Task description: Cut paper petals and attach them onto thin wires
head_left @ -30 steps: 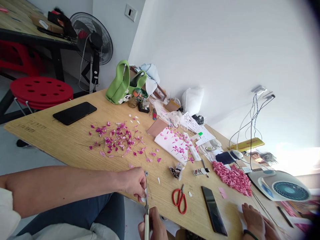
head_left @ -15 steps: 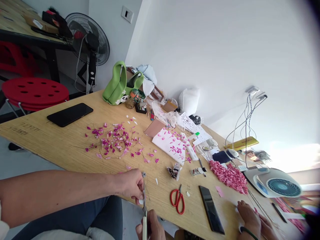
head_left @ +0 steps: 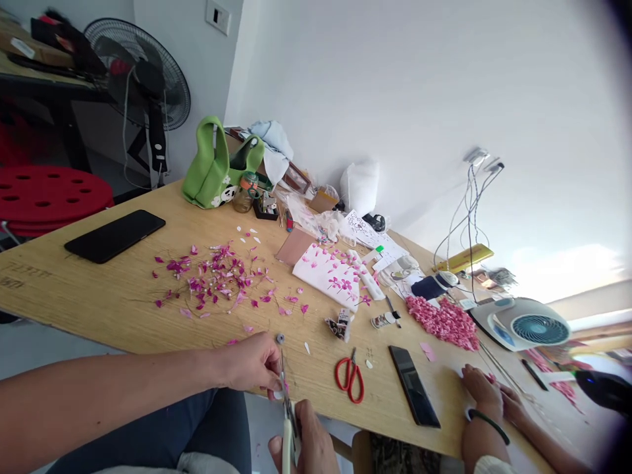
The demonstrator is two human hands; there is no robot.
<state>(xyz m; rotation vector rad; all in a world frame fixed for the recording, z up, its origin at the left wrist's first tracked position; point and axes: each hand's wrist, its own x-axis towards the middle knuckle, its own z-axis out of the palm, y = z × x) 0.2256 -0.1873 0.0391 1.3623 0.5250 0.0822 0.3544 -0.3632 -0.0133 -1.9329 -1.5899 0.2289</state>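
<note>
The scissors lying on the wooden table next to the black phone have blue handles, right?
No, the handles are red, not blue. The head view shows the red-handled metal scissors lying on the light wooden table next to the flat black phone.

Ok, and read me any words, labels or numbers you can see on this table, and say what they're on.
Nothing reads clearly.
Stamped marks on the table edge: blurred.
Black lettering on the white sheet: too small.
Print on the small packet: too small.
White-handled tool in the right hand: no text shows.
Small white piece pinched by the left hand: no text.
</note>
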